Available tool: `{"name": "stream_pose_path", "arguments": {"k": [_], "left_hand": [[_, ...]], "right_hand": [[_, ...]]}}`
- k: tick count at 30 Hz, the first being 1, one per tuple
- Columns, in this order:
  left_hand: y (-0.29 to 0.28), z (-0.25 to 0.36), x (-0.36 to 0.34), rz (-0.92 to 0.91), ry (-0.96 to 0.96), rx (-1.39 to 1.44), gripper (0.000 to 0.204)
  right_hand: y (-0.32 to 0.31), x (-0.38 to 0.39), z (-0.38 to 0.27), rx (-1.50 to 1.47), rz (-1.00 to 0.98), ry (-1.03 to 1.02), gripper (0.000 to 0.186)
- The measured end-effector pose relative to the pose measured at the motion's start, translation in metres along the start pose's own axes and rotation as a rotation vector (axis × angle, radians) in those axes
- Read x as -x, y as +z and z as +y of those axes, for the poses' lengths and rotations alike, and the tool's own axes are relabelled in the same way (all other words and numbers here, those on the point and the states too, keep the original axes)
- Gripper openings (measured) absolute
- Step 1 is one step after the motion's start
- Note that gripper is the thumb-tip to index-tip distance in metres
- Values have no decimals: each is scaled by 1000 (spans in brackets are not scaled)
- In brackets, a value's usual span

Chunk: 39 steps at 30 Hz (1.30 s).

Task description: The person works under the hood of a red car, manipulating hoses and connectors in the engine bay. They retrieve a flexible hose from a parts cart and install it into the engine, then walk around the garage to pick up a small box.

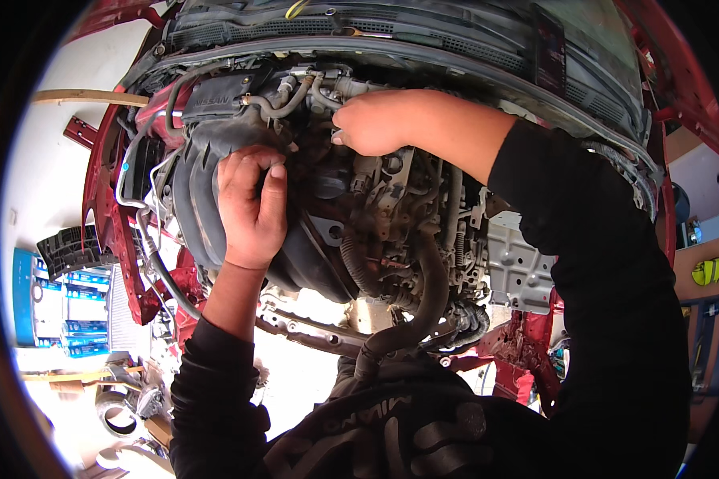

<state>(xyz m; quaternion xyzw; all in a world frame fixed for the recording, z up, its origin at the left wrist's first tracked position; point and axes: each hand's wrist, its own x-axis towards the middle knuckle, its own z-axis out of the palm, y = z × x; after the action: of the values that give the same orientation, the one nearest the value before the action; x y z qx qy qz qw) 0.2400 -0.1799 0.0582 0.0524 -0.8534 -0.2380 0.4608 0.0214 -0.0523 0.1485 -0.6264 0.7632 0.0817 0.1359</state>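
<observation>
Both my hands are over a car engine point(383, 184). My left hand point(250, 203) is closed above the ribbed black plastic intake manifold point(200, 199). Its fingers are curled and the thumb lies beside them; anything inside is hidden. Farther back and to the right, my right hand point(371, 121) is closed, fingers bent down among the engine parts. What its fingertips grip cannot be made out. Just left of it runs a grey rubber hose point(295, 100) with a clamp. The black air box point(216, 89) sits behind my left hand.
A thick black hose point(433, 287) curves toward me at the front. Wiper cowl and windshield base point(423, 40) close off the back, with a ratchet point(367, 33) lying there. Red body panels point(527, 351) flank the bay. Blue boxes point(85, 327) and a tire point(118, 413) are at left.
</observation>
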Motion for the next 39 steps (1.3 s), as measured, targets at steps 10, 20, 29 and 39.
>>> {"name": "stream_pose_path", "arguments": {"k": [10,20,29,39], "left_hand": [[1,-1,0,6,-15,34,11],[-1,-2,0,32,-40,54,12],[2,-3,2,41,-46,64,11],[1,4,0,1,58,-39,8]], "right_hand": [[7,-5,0,40,30,-35,46],[5,-1,-6,22,-25,-14,46],[9,-2,-18,87,-38,26,33],[34,23,-6,-55,365,9,34]]}}
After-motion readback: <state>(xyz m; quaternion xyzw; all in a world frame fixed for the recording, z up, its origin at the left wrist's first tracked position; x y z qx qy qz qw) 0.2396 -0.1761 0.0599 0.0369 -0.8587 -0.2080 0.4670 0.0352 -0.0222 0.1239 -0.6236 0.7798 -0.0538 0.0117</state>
